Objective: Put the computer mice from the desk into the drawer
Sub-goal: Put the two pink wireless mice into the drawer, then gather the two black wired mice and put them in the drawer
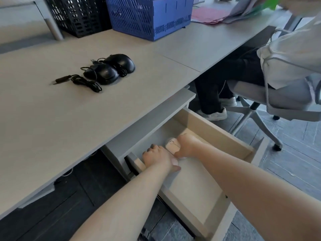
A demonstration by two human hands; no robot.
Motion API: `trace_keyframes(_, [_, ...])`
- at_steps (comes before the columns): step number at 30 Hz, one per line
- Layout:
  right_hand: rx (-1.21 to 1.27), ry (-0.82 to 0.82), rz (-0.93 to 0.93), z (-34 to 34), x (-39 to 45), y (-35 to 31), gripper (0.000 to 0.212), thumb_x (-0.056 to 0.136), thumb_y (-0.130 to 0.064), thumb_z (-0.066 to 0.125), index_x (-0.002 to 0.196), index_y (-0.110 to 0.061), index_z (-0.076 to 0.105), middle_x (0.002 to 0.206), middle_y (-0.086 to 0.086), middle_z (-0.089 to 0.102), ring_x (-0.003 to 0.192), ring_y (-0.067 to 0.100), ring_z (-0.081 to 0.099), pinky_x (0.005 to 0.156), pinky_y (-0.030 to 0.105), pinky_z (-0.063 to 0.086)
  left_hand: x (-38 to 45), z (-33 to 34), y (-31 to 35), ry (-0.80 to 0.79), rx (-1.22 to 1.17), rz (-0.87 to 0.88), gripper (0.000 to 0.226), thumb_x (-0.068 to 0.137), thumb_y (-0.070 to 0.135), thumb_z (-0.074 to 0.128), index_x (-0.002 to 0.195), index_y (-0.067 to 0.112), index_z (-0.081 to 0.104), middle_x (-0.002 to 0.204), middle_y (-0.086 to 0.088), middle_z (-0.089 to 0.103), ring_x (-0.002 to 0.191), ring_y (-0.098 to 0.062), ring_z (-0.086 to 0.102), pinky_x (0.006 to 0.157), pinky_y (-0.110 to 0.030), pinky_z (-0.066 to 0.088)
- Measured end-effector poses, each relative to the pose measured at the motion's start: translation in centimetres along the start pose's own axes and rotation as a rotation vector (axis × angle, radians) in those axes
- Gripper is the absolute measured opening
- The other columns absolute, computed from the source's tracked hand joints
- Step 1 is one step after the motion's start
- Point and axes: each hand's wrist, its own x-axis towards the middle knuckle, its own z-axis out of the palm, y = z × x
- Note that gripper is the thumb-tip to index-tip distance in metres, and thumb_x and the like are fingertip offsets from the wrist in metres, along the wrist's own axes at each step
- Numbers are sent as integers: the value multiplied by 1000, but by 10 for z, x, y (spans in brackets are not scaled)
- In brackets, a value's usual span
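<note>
The drawer under the desk stands pulled open, its pale floor mostly bare. Both my hands reach into its far end. A pale pink-white mouse lies there between them. My right hand closes over the mouse from the right; my left hand rests against its left side, fingers curled over it. Two black wired mice lie side by side on the desk: the nearer one and the farther one, their cables coiled around them and a plug trailing left.
A black crate and a blue crate stand at the back of the desk, papers to their right. A seated person's legs and a swivel chair are just right of the drawer.
</note>
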Motion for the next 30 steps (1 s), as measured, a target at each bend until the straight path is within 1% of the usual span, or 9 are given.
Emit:
trace_keyframes(6, [-18,68,-18,-11,-12,5,46,90,-37,51,126,-9,56,122,8,62,113,28,59,87,35,53,-7,-5,-3,38,82,37,124,65,79,62,150,4,12,150,-11,31,128,-26,46,96,-37,41])
trace_keyframes(9, [78,297,-32,-32,-28,1,31,92,-33,42,93,-11,63,95,4,65,92,28,62,68,28,48,-16,-22,-3,195,142,149,74,83,58,59,137,11,39,134,-7,49,119,-23,51,88,-34,42])
trace_keyframes(11, [137,556,-61,-47,-37,-4,31,94,-30,42,69,-13,51,70,0,53,71,25,53,57,26,36,-25,-45,-2,211,171,240,36,90,32,57,121,15,54,121,-5,58,112,-23,56,79,-31,44])
trace_keyframes(14, [251,915,-183,-71,-50,-20,36,91,-28,47,58,-15,39,54,-5,33,58,23,41,50,28,32,-42,-88,-5,253,96,303,22,89,18,53,109,15,62,107,-3,67,99,-25,64,65,-28,40])
trace_keyframes(16, [297,1052,-238,-87,-56,-34,41,89,-33,43,55,-11,47,55,-6,37,55,23,44,47,27,33,-50,-115,-13,323,-8,300,22,89,20,53,108,16,64,106,-5,68,100,-28,64,67,-28,40])
trace_keyframes(20, [349,984,-280,-117,-58,-62,32,96,-31,49,85,-8,67,79,2,56,81,20,51,66,25,32,-61,-156,-36,441,-162,262,24,93,25,48,105,13,65,107,-10,69,99,-33,64,68,-29,40])
trace_keyframes(25, [306,821,-234,-140,-44,-87,35,96,-38,48,120,-15,61,116,7,60,116,27,51,92,35,42,-50,-173,-71,701,-252,182,24,95,30,45,101,12,59,109,-11,64,102,-32,57,68,-33,39])
trace_keyframes(27, [313,758,-214,-145,-33,-97,41,95,-41,48,129,-18,54,129,6,55,126,27,45,101,38,41,-34,-173,-87,771,-256,131,31,93,38,50,114,15,54,123,-7,54,113,-29,47,77,-37,44])
trace_keyframes(30, [365,680,-214,-148,-13,-110,51,94,-41,51,140,-20,44,142,7,46,136,28,35,109,40,36,-2,-172,-110,686,-242,30,56,89,51,52,135,22,38,143,-5,34,130,-29,29,94,-44,42])
